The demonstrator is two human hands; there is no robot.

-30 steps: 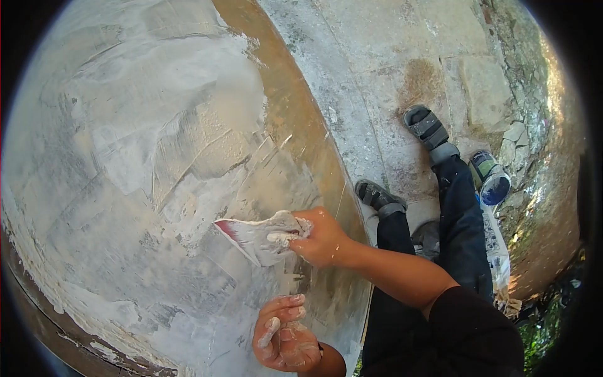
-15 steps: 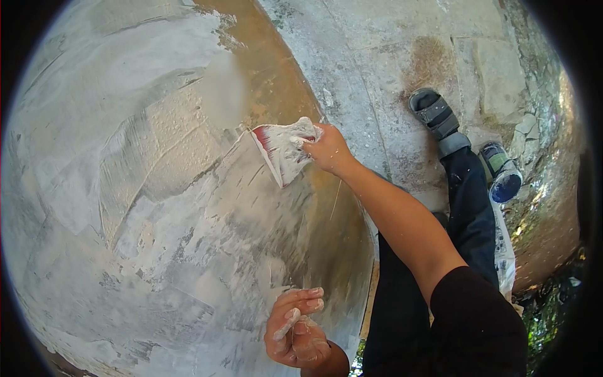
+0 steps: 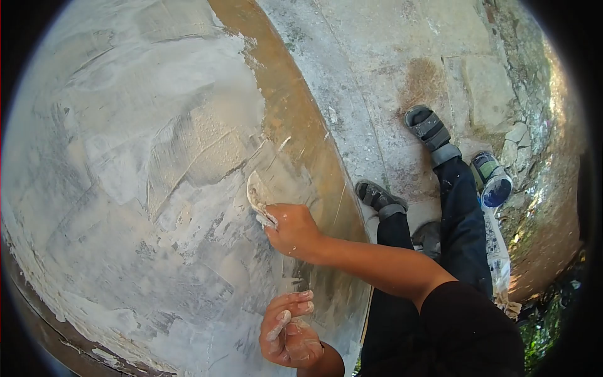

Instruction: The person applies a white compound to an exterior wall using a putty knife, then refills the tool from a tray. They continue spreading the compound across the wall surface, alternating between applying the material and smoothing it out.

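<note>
Wet grey-white putty lay streaky and matt over the smooth tan wall; the stone-slab floor looked rough and stained.

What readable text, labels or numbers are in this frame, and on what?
None readable.
Can by the foot: its side shows a coloured label, too small and blurred to read.
Plastic bag under the can: dark print marks, illegible.
Putty knife in the right hand: coated in white putty, no marking visible.
Wall, left hand, sandals: no lettering visible.
</note>
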